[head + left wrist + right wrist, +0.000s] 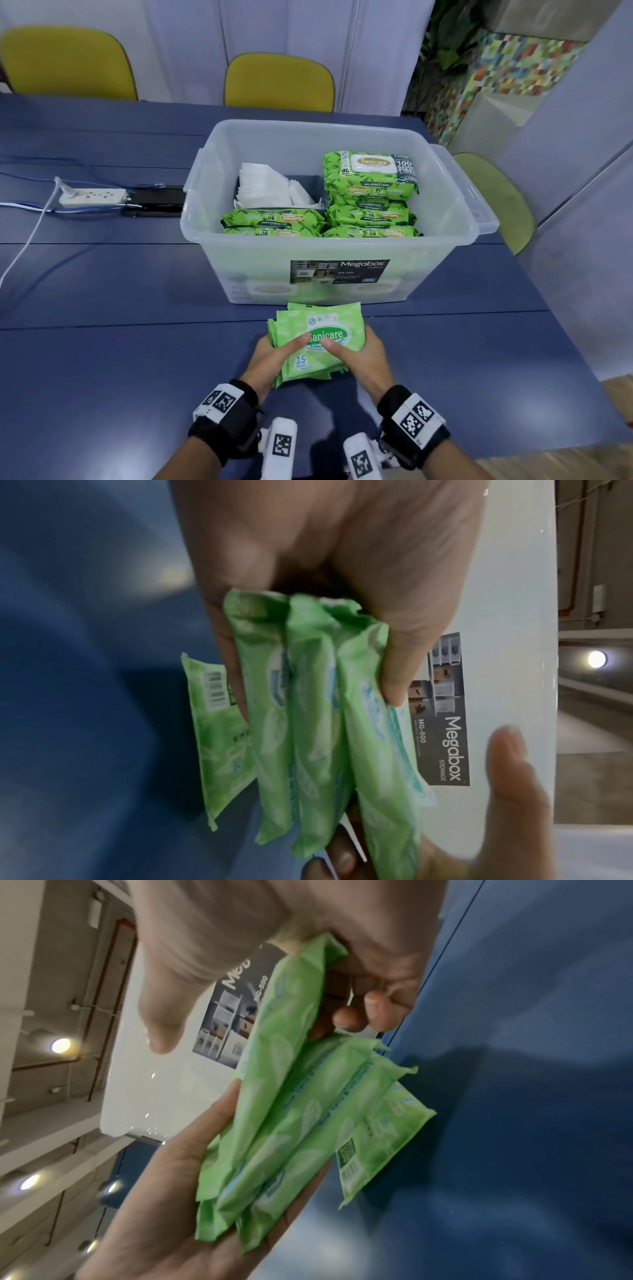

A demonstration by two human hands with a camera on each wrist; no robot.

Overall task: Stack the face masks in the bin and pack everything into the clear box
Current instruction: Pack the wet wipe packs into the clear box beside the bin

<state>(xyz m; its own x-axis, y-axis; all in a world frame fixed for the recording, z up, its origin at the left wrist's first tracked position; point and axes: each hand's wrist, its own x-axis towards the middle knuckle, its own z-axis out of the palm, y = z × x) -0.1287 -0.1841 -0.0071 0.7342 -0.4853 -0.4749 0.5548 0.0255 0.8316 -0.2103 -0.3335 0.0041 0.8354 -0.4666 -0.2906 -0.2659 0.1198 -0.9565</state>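
Both my hands hold a stack of small green wipe packs (317,342) low over the blue table, just in front of the clear box (260,274). My left hand (277,353) grips the stack's left side and my right hand (359,349) its right side, with both thumbs on the top pack. In the left wrist view the stack (318,723) is seen edge-on, and the lowest pack (219,737) lies outside my fingers. The right wrist view shows the stack (291,1123) with my fingers (369,1010) curled under it. Inside the box stand a grey bin of white face masks (267,188) and large green wipe packs (370,178).
A white power strip (92,197), a black device (154,204) and cables lie on the table (102,342) left of the box. Yellow chairs (277,82) stand behind the table and a green chair (493,198) at its right.
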